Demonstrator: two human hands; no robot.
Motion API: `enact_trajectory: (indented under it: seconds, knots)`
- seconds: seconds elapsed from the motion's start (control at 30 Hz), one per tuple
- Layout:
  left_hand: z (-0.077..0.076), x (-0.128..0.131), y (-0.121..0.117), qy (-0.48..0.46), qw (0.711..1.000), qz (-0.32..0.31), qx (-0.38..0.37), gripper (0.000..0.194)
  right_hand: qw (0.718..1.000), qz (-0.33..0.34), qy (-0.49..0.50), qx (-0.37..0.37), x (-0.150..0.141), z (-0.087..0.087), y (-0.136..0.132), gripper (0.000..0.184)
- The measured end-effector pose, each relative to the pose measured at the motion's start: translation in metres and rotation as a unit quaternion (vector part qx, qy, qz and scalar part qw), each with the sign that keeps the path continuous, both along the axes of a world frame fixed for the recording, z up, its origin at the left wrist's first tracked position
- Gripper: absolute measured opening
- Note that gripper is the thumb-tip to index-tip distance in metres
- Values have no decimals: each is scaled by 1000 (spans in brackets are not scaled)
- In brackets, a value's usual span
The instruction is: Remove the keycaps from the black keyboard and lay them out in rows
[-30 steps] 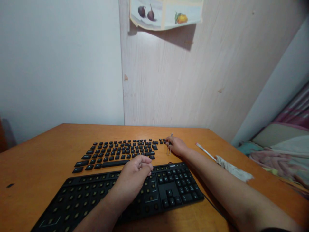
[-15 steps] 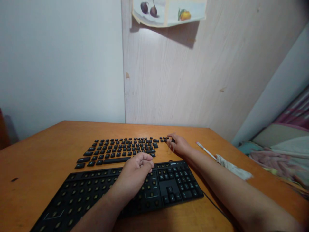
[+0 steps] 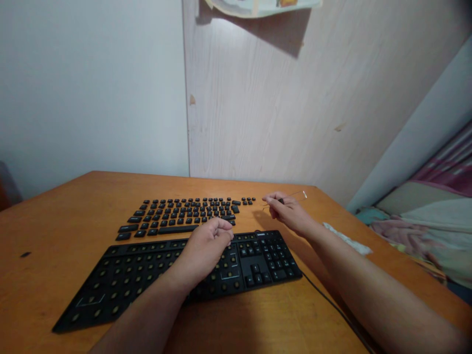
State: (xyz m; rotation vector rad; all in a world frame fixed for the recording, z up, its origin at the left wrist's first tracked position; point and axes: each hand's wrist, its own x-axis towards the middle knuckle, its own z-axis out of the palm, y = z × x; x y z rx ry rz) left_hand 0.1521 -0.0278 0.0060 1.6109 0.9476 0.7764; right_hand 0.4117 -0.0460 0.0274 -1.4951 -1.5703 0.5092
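Note:
A black keyboard (image 3: 254,268) lies on the desk, its keycaps off across the left and middle and still on at the right. My left hand (image 3: 210,248) hovers over or rests on its upper middle, fingers curled toward the thumb; anything inside them is hidden. Behind the keyboard, loose black keycaps (image 3: 188,215) are laid out in rows, with the long space bar (image 3: 179,229) in front. My right hand (image 3: 285,209) is raised right of these rows, closed on a keycap puller (image 3: 281,201) with a black grip and thin wire loops.
A crumpled whitish cloth or wrapper (image 3: 348,238) lies right of my right forearm. The keyboard cable (image 3: 324,295) runs toward the front right. One small black piece (image 3: 25,254) sits at the far left. A wall (image 3: 254,123) stands behind the desk; bedding (image 3: 401,226) is on the right.
My right hand has drawn away from the end of the loose keycap rows, rightward, with the puller in it. The brush seen earlier is now hidden. My view has tilted down slightly.

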Motion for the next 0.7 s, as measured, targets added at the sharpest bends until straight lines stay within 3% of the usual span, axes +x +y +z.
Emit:
enact_trajectory:
  seconds: [0.1,0.3,0.7]
  knots:
    - [2,1,-1,8,1000,3,5,25,995,34,66,-61,-5,7,-16,30]
    - [3,2,-2,19,1000,-3,11,23,979,114,66,-154,-12,12,-39,32]
    - [-3,2,-1,18,999,-17,28,23,981,58,39,-180,-40,-7,-44,25]
